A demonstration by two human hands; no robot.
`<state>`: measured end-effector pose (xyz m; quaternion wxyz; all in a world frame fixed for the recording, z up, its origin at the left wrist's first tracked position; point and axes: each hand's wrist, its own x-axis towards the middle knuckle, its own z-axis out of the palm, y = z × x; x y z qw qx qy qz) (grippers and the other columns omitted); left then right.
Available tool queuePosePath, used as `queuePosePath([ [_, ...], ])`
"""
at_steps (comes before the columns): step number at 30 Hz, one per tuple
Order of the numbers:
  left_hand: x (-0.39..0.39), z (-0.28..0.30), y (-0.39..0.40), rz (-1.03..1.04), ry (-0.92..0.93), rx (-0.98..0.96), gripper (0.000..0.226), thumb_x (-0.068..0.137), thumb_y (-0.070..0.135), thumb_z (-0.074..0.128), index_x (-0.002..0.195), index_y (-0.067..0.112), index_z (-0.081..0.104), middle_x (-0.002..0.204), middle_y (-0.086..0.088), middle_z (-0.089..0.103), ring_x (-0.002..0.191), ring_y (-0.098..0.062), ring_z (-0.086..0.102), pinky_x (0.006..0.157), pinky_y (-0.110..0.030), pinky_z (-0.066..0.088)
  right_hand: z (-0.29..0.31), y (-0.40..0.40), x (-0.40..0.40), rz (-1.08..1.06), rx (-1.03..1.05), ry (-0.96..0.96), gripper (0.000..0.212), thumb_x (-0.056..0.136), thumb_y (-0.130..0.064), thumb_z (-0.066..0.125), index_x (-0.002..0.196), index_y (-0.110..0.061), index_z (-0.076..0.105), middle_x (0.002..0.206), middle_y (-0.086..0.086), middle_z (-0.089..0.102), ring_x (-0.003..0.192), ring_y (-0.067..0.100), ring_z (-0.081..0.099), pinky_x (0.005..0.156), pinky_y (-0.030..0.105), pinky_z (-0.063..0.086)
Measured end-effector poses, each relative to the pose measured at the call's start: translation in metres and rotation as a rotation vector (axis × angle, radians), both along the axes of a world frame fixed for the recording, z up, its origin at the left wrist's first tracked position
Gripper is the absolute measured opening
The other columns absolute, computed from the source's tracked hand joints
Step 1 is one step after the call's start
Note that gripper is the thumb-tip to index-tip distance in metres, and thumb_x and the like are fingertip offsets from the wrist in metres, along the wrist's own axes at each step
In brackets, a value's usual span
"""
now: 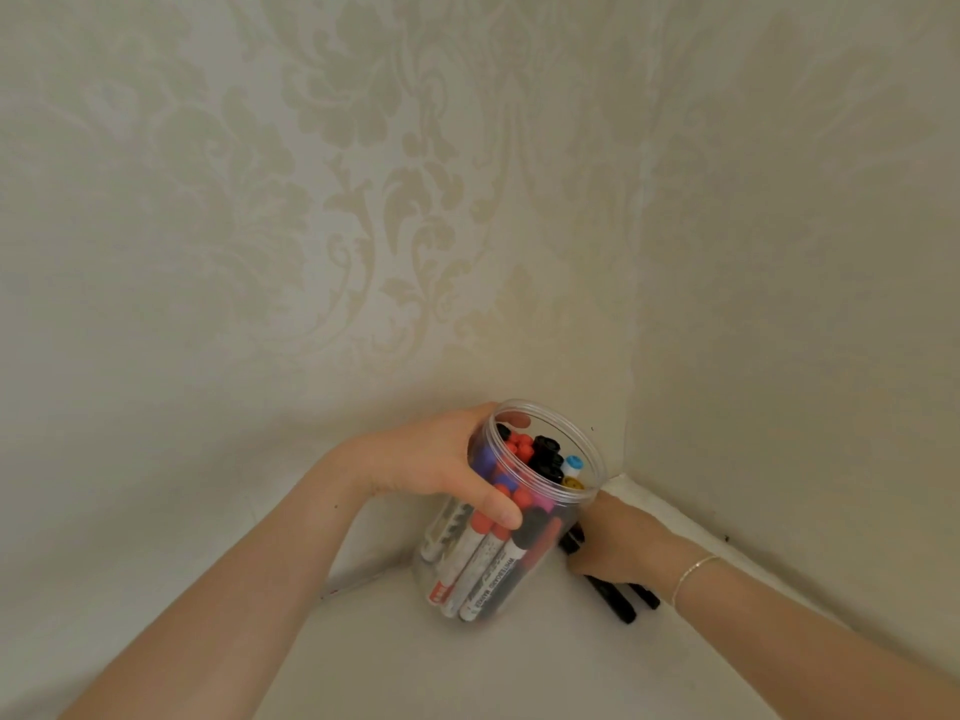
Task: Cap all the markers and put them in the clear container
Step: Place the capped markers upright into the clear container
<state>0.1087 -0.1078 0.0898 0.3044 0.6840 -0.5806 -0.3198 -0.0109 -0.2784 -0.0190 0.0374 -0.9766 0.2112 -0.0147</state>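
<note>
Two hands worked in a wallpapered corner: the left hand [441,465] gripped the clear container [519,511] near its rim, thumb across the front, holding it tilted above the white surface [519,667]. Capped markers [524,459] filled the container. Just right of the container, the right hand [618,543] curled around several black markers [623,597] on the surface.

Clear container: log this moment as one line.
left hand grips tilted clear container | capped markers inside | right hand holds black markers on table | wall corner behind
</note>
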Motion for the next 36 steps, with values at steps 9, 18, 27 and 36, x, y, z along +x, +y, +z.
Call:
queuePosePath([
  [9,0.001,0.004,0.001,-0.051,-0.023,0.027,0.072,0.074,-0.003,0.079,0.133,0.015,0.043,0.108,-0.012,0.068,0.087,-0.015,0.069,0.077,-0.030,0.056,-0.013,0.007,0.023,-0.068,0.063,0.114,0.010,0.085,-0.016,0.053,0.094,-0.011,0.055,0.081,-0.001,0.047,0.074,0.016,0.049,0.069,0.027,0.048],
  [18,0.003,0.002,0.010,-0.087,0.004,0.019,0.070,0.073,-0.008,0.077,0.131,0.015,0.045,0.110,-0.033,0.060,0.093,-0.045,0.062,0.085,-0.063,0.050,0.090,-0.014,0.016,-0.249,0.641,-0.684,0.013,0.085,-0.013,0.061,0.075,-0.009,0.054,0.066,0.005,0.051,0.056,0.017,0.046,0.051,0.026,0.036],
  [27,0.009,-0.006,0.017,-0.113,0.055,-0.004,0.084,0.069,-0.009,0.078,0.138,0.018,0.039,0.130,-0.020,0.056,0.121,-0.039,0.053,0.099,-0.062,0.042,0.147,0.046,-0.011,0.307,1.037,-0.908,0.003,0.080,0.000,0.069,0.082,0.001,0.066,0.066,0.014,0.062,0.050,0.023,0.053,0.046,0.028,0.045],
  [36,0.005,-0.001,0.015,-0.124,0.040,0.031,0.089,0.069,-0.015,0.076,0.139,0.021,0.035,0.131,0.007,0.057,0.123,-0.007,0.054,0.098,-0.021,0.045,0.140,0.055,-0.005,0.240,0.883,-0.924,0.008,0.078,-0.003,0.073,0.080,0.002,0.066,0.059,0.009,0.062,0.045,0.013,0.055,0.046,0.023,0.047],
])
